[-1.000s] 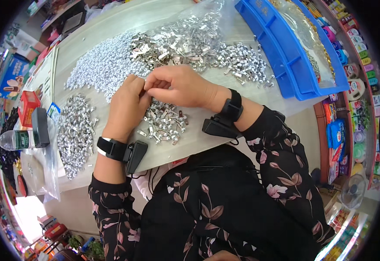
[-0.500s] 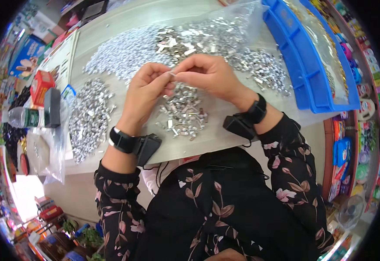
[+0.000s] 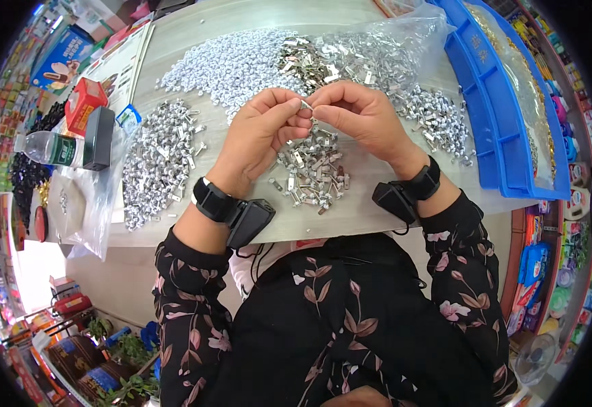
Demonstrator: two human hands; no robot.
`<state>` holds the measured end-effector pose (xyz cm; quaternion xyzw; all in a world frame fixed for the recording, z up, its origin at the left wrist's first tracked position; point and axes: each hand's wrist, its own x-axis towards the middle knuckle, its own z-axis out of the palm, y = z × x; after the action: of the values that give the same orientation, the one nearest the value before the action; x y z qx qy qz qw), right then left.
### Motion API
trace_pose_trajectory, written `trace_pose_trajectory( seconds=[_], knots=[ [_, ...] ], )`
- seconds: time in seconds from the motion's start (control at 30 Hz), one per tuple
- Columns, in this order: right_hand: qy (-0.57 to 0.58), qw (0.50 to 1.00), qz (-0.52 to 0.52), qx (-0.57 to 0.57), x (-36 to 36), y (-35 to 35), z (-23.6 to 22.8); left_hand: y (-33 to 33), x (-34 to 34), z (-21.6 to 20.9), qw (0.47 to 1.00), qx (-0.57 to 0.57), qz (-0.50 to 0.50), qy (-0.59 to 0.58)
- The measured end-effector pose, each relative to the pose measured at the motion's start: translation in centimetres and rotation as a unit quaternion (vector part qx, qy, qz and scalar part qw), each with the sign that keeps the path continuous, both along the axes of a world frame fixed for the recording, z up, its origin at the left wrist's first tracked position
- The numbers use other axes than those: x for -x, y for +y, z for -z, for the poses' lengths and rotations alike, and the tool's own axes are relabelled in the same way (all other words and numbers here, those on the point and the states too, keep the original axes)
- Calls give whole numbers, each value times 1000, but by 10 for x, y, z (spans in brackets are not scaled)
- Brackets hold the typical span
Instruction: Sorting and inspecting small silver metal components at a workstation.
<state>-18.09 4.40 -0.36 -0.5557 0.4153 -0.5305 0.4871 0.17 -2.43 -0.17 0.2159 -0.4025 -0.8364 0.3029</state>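
A tiny part [image 3: 306,104], pale and silvery, sits pinched at the fingertips between the left hand [image 3: 263,125] and the right hand [image 3: 362,121], above the counter [image 3: 362,186]. Its visible sliver slants; fingers hide the rest. Just below, nearer the body, lies a loose heap [image 3: 311,173] of small silvery metal pieces, many with whitish ends, jumbled at all angles, some strays at its edge.

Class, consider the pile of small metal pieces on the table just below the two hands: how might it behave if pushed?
The pile would probably spread, since its pieces lie loose. Each piece looks stiff, being shiny, straight-edged metal. Outer ones may slide easily across the smooth-looking tabletop.
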Motion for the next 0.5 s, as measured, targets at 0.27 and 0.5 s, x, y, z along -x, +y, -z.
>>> trace_pose_trajectory(
  seconds=[0.27, 0.5],
  knots=[
    [28, 999, 8, 17, -1, 0, 2, 0, 1, 1, 1000, -14, -12, 12],
    [11, 999, 41, -14, -8, 5, -2, 1, 1, -1, 999, 7, -37, -20]
  ],
)
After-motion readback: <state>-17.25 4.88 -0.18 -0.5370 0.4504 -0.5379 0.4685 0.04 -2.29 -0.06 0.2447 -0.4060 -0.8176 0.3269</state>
